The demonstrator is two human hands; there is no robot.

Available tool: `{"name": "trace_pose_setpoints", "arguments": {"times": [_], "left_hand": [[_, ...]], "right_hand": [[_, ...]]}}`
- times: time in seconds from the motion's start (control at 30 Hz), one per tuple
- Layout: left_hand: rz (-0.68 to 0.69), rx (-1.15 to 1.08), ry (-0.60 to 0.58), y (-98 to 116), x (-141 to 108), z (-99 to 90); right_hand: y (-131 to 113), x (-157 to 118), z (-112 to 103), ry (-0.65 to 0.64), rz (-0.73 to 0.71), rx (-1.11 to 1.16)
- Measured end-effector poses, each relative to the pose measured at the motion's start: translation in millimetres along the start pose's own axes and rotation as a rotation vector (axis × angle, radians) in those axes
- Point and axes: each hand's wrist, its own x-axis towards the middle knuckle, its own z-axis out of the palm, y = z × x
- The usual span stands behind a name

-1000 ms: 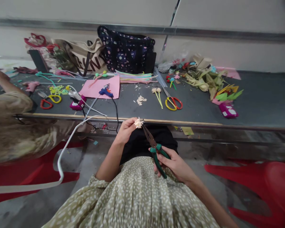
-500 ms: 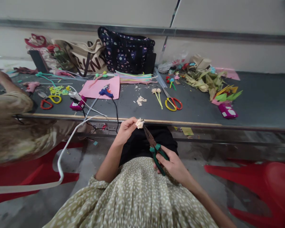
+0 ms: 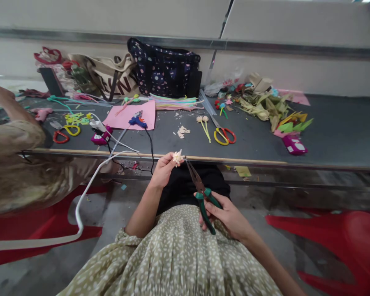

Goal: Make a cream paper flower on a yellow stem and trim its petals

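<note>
Between the fingertips of my left hand (image 3: 163, 170) is a small cream-coloured craft flower (image 3: 178, 158), held just off the table's front edge. My right hand (image 3: 223, 211) is wrapped around the green handles of long-nose pliers (image 3: 198, 185). The jaws point up toward the flower and stand slightly apart, their tips close to its right side. Whether anything sits between the tips is too small to tell. On the table beyond lie cream scraps (image 3: 182, 131), two finished-looking flowers on green stems (image 3: 204, 127) and scissors (image 3: 223, 133) with red and yellow handles.
A blue glue gun (image 3: 138, 120) rests on pink paper (image 3: 115, 115), its black cord hanging over the edge. A white cable (image 3: 80, 197) loops at the left, near another person's arm (image 3: 14, 105). Bags (image 3: 166, 70) stand along the wall; dried husks (image 3: 260, 107) lie at the right.
My left hand has drawn the flower slightly left and up, away from the plier tips. The plier jaws have opened a little, and the handles have shifted slightly lower.
</note>
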Motion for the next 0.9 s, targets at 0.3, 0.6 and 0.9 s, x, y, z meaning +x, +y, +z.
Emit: {"name": "trace_pose_setpoints", "arguments": {"times": [0.3,0.6,0.9], "left_hand": [[0.007,0.015,-0.047,1.8,-3.5,3.2],[-0.001,0.051,-0.058,-0.5,-3.5,3.4],[0.038,0.109,-0.073,-2.5,-3.0,-2.3]], "right_hand": [[3.9,5.5,-1.0,-0.031,0.035,0.037],[0.5,4.4,2.7,-0.061,0.031,0.066],[2.3,3.5,0.8,-0.073,0.052,0.05]]}}
